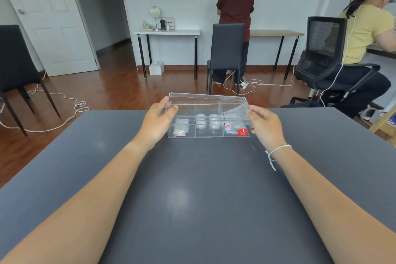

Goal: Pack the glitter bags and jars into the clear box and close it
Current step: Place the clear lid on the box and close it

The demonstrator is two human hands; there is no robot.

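Nearest, bare grey table [192,199], both forearms reaching across it to the box [209,134] at the far edge.

Left of box: left hand [157,121], fingers curled on the lid [206,98] at its left end, thumb on the near side. Could slip, clear plastic being slick and the hold only on the edge.

Inside box, left cell: small glitter bag [180,129], lying low. Middle cell: two jars [207,121] side by side, standing fairly tall; could foul the lid if it comes down crooked. Right cell: larger bag [232,117], its top rising toward the lid; most likely snag, could get pinched under the rim and keep the lid from seating. Red label [242,132] at the box's front right corner.

Right of box: right hand [264,124], fingers gripping the lid's right end. Lid raised above the box, not yet seated. Uneven pressing from one hand could tilt it or push the box off the far edge just behind.
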